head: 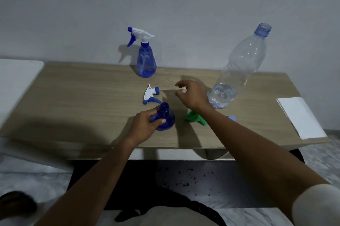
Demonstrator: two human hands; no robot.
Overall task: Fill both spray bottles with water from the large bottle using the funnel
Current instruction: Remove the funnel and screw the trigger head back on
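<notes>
My left hand [145, 124] grips a blue spray bottle [165, 118] that stands uncapped near the table's front. Its white and blue spray head [151, 94] lies on the wood just behind it, with its thin tube running right. My right hand [191, 94] hovers over the end of that tube with fingers apart and nothing in them. A green funnel [195, 117] lies on its side under my right forearm. The large clear bottle [239, 67] stands uncapped at the right with a little water at the bottom. A second blue spray bottle [146, 60] with its head on stands at the back.
The wooden table [82, 97] stands against a grey wall. A small blue cap [232, 118] lies beside my right forearm. A white folded paper towel [301, 116] lies at the table's right edge. A white surface [16, 75] adjoins the table on the left.
</notes>
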